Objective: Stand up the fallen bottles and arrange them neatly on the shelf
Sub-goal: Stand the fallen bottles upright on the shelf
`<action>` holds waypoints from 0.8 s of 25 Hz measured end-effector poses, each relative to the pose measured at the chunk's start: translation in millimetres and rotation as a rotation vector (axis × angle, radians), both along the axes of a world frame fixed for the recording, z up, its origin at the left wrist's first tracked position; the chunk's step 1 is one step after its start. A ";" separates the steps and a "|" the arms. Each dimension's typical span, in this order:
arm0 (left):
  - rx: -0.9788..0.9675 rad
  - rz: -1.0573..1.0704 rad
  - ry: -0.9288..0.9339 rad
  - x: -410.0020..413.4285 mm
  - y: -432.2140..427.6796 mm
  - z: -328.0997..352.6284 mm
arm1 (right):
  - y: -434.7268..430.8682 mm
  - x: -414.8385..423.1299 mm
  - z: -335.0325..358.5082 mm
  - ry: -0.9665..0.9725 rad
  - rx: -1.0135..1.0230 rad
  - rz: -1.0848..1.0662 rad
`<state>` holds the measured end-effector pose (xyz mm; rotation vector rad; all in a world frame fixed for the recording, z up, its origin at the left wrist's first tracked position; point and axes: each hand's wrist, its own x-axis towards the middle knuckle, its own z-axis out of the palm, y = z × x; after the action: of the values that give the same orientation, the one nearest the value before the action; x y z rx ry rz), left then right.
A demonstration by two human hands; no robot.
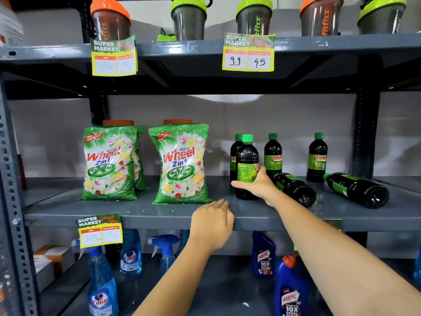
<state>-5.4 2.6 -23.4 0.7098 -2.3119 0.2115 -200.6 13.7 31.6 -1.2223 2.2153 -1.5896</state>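
Dark bottles with green caps and green labels stand and lie on the grey middle shelf [136,215]. My right hand [257,185] grips an upright bottle [247,156] near its lower half, at the shelf's front. Another upright bottle [234,151] stands just behind it. Two more stand farther back, one [273,153] in the middle and one [317,156] to the right. Two bottles lie on their sides: one [296,189] right beside my right wrist, the other [360,190] at the far right. My left hand [211,224] rests fingers-down on the shelf's front edge.
Two green Wheel detergent bags [109,163] [180,163] stand on the left of the same shelf. Shaker cups [254,17] line the shelf above, with price tags [248,52] on its edge. Blue spray bottles [102,281] and Harpic bottles [289,290] stand on the shelf below.
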 end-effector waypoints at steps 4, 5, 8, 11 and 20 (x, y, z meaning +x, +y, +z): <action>-0.036 -0.038 0.042 -1.9 -0.7 -1.9 | 5.9 -5.8 -2.8 -0.088 -0.045 0.071; -0.031 -0.040 0.057 -2.3 -1.0 -2.0 | 6.5 -2.4 -3.3 -0.055 -0.057 0.017; -0.027 -0.010 0.061 -1.8 -1.6 -4.2 | 2.8 4.1 -0.8 0.027 -0.012 -0.054; 0.003 0.009 0.040 -1.1 -1.7 -4.5 | 1.7 -3.2 4.8 -0.062 0.015 0.131; -0.008 -0.002 0.043 -4.5 -4.7 -5.8 | 5.1 8.3 -1.0 0.107 0.042 -0.100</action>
<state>-10.0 -2.1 -29.2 0.7014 -2.2698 0.2027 -192.3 18.8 30.6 -1.2313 2.3982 -1.5377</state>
